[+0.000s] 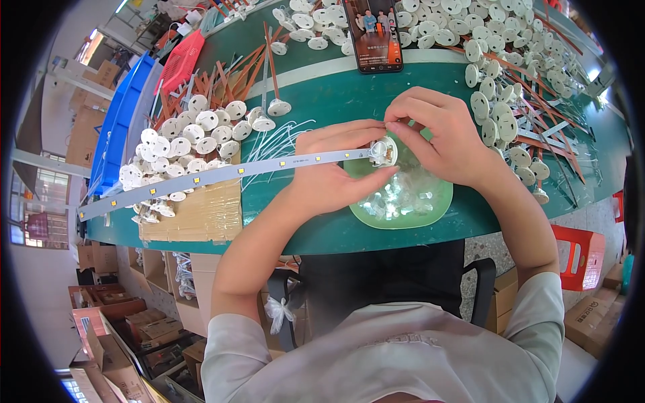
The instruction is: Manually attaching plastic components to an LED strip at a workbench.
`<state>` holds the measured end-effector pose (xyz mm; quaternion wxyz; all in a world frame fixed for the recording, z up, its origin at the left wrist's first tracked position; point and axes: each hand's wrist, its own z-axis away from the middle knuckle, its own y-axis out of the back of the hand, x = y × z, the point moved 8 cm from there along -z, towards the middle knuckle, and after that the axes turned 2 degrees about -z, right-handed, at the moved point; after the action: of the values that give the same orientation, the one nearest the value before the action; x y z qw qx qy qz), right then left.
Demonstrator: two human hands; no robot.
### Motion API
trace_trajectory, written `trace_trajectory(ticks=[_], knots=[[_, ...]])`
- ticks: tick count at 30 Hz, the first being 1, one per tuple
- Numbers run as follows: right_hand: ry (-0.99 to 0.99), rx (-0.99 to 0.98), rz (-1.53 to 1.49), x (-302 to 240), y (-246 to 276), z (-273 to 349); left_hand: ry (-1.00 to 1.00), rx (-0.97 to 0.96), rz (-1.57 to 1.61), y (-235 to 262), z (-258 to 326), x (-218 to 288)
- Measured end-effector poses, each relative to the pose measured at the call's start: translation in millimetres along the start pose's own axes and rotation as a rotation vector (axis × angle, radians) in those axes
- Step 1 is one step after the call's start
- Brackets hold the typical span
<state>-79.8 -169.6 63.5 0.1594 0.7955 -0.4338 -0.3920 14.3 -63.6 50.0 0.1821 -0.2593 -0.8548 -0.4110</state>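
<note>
My left hand [326, 164] grips a white round cap [385, 153] between thumb and fingers. From that cap a long, thin LED strip [222, 174] with small yellow chips runs out to the left across the table. Close beside the cap, the fingertips of my right hand [440, 138] are pinched together near my left fingertips; what they hold, if anything, is too small to make out. Both hands are over a light green bowl [396, 224] containing many small clear pieces. Thin white wires [275, 151] lie just left of my left hand.
Many white round caps with strips are heaped at left [180, 146] and at right [497, 124]. A flat cardboard piece [201, 218] lies under the left heap. A phone [376, 57] with a lit screen is at the back. A blue bin [121, 127] stands far left.
</note>
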Motion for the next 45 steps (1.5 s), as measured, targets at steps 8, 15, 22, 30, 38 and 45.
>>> trace_trajectory(ticks=[8, 15, 22, 30, 38, 45], knots=[[0.014, 0.017, 0.085, -0.6, -2.0, 2.1, -0.034, 0.054, -0.029, 2.4, -1.1, 2.6], [-0.021, -0.031, 0.033, 0.5, -7.7, 3.7, -0.033, 0.044, -0.033, 1.2, -1.3, 3.8], [0.007, 0.026, 0.014, -3.6, -7.4, 5.2, -0.023, 0.049, -0.024, 4.2, -2.5, 4.3], [0.034, 0.302, -0.123, -23.0, 10.7, 12.1, 0.074, 0.208, 0.376, 23.3, 3.4, -13.4], [0.192, 0.285, -0.105, -44.8, 7.1, 13.2, 0.111, 0.155, 0.927, 10.5, 12.1, -18.4], [0.339, 0.311, -0.026, -52.2, 7.9, 14.7, 0.207, 0.181, 1.021, 6.2, 14.6, -24.4]])
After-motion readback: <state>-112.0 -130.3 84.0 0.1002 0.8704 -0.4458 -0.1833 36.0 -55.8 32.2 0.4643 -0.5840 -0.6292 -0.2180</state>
